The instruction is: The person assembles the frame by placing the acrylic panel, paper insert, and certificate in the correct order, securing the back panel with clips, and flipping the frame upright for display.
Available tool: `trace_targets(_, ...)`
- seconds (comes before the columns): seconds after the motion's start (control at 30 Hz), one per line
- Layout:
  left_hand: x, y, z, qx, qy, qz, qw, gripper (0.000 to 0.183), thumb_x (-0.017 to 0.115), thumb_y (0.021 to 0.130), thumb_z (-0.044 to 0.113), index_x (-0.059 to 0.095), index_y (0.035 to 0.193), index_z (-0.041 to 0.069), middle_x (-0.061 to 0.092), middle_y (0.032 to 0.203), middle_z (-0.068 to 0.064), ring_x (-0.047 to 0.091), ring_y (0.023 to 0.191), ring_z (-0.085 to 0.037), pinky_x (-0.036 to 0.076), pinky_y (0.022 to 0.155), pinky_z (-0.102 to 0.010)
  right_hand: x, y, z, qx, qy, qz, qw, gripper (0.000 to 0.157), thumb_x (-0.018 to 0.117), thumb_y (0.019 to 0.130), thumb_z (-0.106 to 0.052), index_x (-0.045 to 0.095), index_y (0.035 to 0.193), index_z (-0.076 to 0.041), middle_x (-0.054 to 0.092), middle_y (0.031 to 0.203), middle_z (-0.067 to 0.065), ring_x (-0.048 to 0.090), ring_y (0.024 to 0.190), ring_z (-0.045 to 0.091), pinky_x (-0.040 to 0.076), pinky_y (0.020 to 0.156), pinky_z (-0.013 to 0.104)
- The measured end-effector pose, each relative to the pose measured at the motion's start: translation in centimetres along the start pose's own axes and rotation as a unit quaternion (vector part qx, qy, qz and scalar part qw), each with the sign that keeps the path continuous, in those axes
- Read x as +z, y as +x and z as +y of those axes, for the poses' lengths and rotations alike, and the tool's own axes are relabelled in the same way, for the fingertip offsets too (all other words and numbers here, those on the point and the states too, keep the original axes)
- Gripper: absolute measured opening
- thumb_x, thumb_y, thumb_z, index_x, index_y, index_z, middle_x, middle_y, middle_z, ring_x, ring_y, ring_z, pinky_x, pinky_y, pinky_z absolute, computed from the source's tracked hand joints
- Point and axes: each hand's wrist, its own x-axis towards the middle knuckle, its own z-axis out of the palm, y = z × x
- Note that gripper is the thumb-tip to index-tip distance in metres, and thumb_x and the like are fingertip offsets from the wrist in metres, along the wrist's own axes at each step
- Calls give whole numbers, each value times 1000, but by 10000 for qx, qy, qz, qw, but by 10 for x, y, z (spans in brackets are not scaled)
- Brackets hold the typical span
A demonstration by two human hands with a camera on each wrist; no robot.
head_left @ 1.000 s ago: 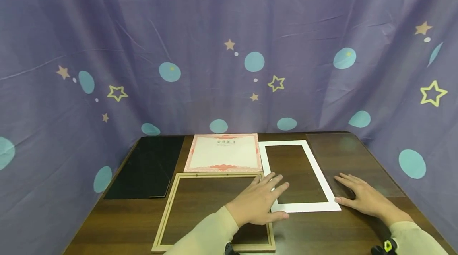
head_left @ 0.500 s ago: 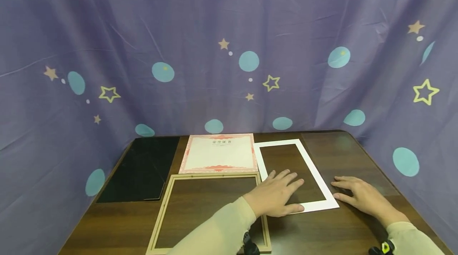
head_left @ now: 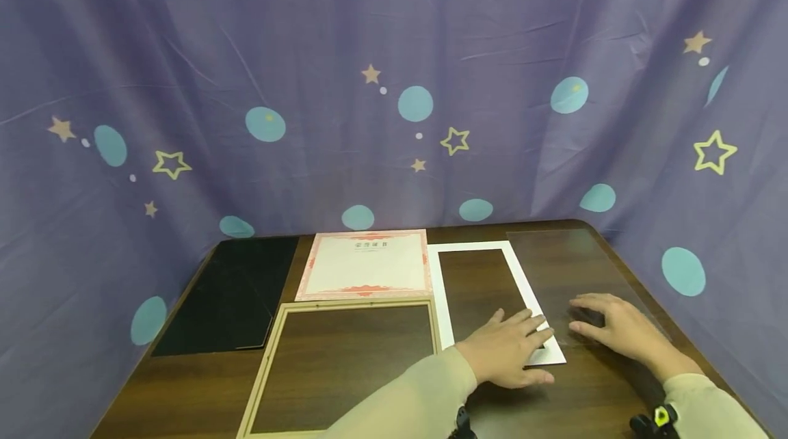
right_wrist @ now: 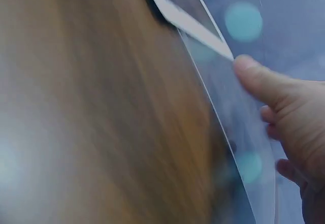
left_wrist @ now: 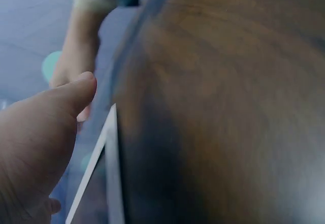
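Observation:
In the head view my left hand (head_left: 507, 350), fingers spread and palm down, lies over the lower right part of a white picture mat (head_left: 516, 261) and covers much of its near edge. My right hand (head_left: 624, 329) is over a clear sheet (head_left: 554, 254) to the right of the mat, fingers loosely bent and thumb pointing at the mat. In the right wrist view the right thumb (right_wrist: 249, 66) overlaps the corner of the mat, and the sheet's straight edge runs below the hand. The left wrist view shows the left thumb (left_wrist: 84, 84) beside the mat's corner.
A light wooden frame (head_left: 267, 370) lies left of the mat, partly behind the left sleeve. Behind it is a red-bordered certificate (head_left: 369, 268). A black backing board (head_left: 228, 295) lies at the left of the brown table (head_left: 178, 391). A purple curtain (head_left: 345, 158) surrounds the table.
My left hand has moved right, from the frame's right side to the mat's lower right part. The right hand stays near the clear sheet, its fingers slightly shifted. The head view has turned slightly right.

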Motion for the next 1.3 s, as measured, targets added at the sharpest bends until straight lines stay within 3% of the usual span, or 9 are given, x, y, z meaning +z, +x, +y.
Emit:
trace_targets(0.07, 3, 7, 8, 22, 85, -130, 9999, 79, 25, 87, 76, 18, 153, 34, 9, 159, 13, 8, 145, -11, 23, 113, -47, -1, 3, 13, 292, 4, -41, 9996, 61, 74, 81, -45, 62, 125, -5, 54, 130, 25, 46, 118, 50, 37, 89, 69)
trace_targets(0.17, 8, 18, 17, -26, 107, -306, 9995, 79, 26, 86, 76, 18, 153, 35, 5, 158, 15, 5, 145, -9, 21, 113, -48, 3, 4, 29, 659, -11, -449, 9968, 74, 70, 83, -50, 50, 137, -4, 36, 143, 31, 29, 128, 58, 25, 91, 78)
trace_targets(0.27, 13, 26, 21, -175, 24, -462, 9988, 79, 27, 85, 78, 18, 152, 37, 4, 157, 16, 4, 144, -7, 20, 114, -48, 9, 4, 38, 865, -55, -753, 9934, 80, 67, 84, -54, 43, 143, -5, 27, 148, 32, 21, 131, 60, 18, 89, 81)
trace_targets(0.5, 21, 30, 17, -551, 86, -729, 9958, 78, 21, 84, 80, 14, 152, 41, 1, 157, 21, 1, 144, -3, 16, 116, -44, 12, 9, 35, 741, -128, -546, 9957, 76, 68, 82, -54, 48, 141, -10, 30, 148, 28, 22, 133, 56, 18, 89, 81)
trace_targets(0.73, 23, 29, 12, -570, 51, -653, 9962, 76, 19, 85, 79, 11, 151, 42, 0, 157, 20, 0, 144, -3, 15, 116, -44, 15, 15, 22, 488, 5, -696, 9964, 76, 69, 82, -54, 47, 142, -13, 32, 149, 25, 23, 134, 54, 12, 89, 83)
trace_targets(0.9, 27, 30, 10, -610, -25, -537, 9967, 78, 19, 86, 79, 13, 152, 39, 2, 158, 17, 1, 144, -3, 15, 116, -43, 9, 15, 28, 543, 190, -817, 9950, 79, 71, 81, -52, 44, 144, -11, 30, 150, 25, 23, 134, 54, 8, 90, 83)
trace_targets(1.13, 26, 39, 21, -677, -607, -491, 9946, 77, 23, 87, 77, 19, 152, 36, 10, 156, 17, 5, 144, -6, 16, 116, -42, 6, 1, 35, 613, 591, -834, 9929, 79, 73, 82, -45, 41, 145, -8, 28, 150, 28, 18, 134, 57, -4, 91, 82)
trace_targets(1.3, 22, 52, 28, -853, -1412, -466, 9852, 75, 29, 88, 76, 24, 151, 36, 20, 154, 16, 14, 143, -6, 19, 115, -41, 7, -6, 38, 702, 741, -775, 9918, 75, 72, 84, -40, 42, 144, -6, 27, 149, 30, 16, 133, 58, -6, 90, 83)
